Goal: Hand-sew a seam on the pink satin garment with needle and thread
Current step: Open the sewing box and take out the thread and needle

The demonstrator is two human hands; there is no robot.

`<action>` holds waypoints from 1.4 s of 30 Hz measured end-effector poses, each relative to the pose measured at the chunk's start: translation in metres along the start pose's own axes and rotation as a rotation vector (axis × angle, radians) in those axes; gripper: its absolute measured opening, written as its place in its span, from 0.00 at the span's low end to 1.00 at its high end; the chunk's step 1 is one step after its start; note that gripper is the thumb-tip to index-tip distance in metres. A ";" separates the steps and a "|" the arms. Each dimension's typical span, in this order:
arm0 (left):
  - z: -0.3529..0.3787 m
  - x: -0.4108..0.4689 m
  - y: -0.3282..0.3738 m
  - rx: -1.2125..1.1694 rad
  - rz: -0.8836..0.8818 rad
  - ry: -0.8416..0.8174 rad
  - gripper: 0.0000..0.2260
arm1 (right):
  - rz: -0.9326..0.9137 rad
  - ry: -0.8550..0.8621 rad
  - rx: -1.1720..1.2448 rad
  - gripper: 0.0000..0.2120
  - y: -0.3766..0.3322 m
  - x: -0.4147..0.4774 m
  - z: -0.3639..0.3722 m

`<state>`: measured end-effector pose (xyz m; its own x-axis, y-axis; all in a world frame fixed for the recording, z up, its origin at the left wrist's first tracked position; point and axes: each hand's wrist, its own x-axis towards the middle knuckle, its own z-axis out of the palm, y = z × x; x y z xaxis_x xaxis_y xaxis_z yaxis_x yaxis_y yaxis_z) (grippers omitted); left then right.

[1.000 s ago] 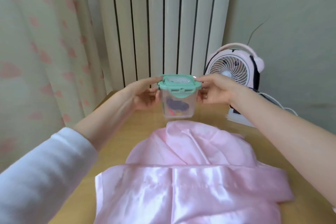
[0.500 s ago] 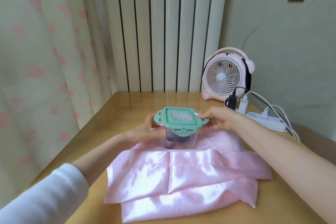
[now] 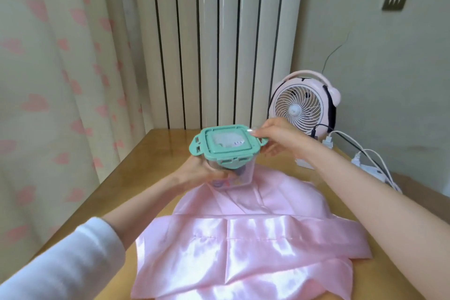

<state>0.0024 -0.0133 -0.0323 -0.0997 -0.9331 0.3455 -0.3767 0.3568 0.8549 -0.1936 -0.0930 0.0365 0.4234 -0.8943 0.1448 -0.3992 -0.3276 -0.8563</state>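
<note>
A folded pink satin garment lies on the wooden table in front of me. Above its far edge I hold a small clear plastic box with a teal clip-on lid; it is tilted towards me. My left hand grips the box's body from the left and below. My right hand pinches the lid's right-hand clip with its fingertips. Small coloured items show dimly through the box wall. No needle or thread is visible.
A small pink desk fan stands at the back right, with a white power strip and cables beside it. A white ribbed radiator rises behind the table, and a heart-print curtain hangs at the left.
The box has come down from in front of the radiator towards the garment and now tilts towards me. My right fingers have shifted onto the lid's right clip.
</note>
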 end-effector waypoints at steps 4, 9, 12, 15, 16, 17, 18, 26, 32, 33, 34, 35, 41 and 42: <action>-0.009 -0.008 -0.005 -0.021 -0.055 0.063 0.20 | -0.493 -0.246 -0.448 0.39 -0.002 0.001 0.023; -0.017 -0.015 -0.025 0.030 -0.227 0.022 0.36 | -1.157 0.053 -1.009 0.30 0.025 0.006 0.047; -0.014 -0.016 -0.027 0.022 -0.290 -0.008 0.40 | -1.389 0.216 -1.147 0.28 0.036 0.013 0.050; -0.004 -0.018 -0.030 0.039 -0.275 0.000 0.35 | -1.448 0.211 -1.009 0.26 0.035 0.017 0.045; -0.002 -0.020 -0.032 0.078 -0.268 0.019 0.36 | -1.419 0.203 -0.903 0.25 0.030 0.016 0.042; -0.002 -0.021 -0.034 0.102 -0.262 0.035 0.37 | -1.348 0.201 -0.811 0.24 0.025 0.015 0.039; -0.002 -0.023 -0.035 0.103 -0.258 0.037 0.40 | -1.227 0.198 -0.725 0.22 0.019 0.014 0.036; -0.004 -0.031 -0.028 0.209 -0.111 -0.131 0.46 | -0.172 0.296 -0.027 0.17 0.031 0.064 -0.010; 0.001 -0.036 -0.025 0.174 -0.098 -0.157 0.45 | 0.039 0.394 0.033 0.17 0.053 0.086 0.013; 0.001 -0.036 -0.024 0.170 -0.093 -0.156 0.45 | 0.064 0.413 -0.005 0.18 0.051 0.088 0.015; 0.001 -0.035 -0.024 0.172 -0.090 -0.155 0.46 | 0.092 0.427 -0.047 0.20 0.048 0.090 0.018; 0.002 -0.035 -0.023 0.182 -0.082 -0.155 0.46 | 0.114 0.439 -0.088 0.20 0.045 0.090 0.021; 0.009 -0.039 -0.015 0.324 0.053 -0.148 0.47 | 0.248 0.325 -0.368 0.12 0.040 0.094 0.040; 0.010 -0.040 -0.015 0.346 0.086 -0.141 0.48 | 0.236 0.308 -0.450 0.13 0.043 0.091 0.040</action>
<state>0.0026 0.0187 -0.0626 -0.2612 -0.9062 0.3327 -0.6476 0.4200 0.6358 -0.1391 -0.1766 -0.0071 0.0525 -0.9838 0.1713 -0.7876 -0.1463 -0.5985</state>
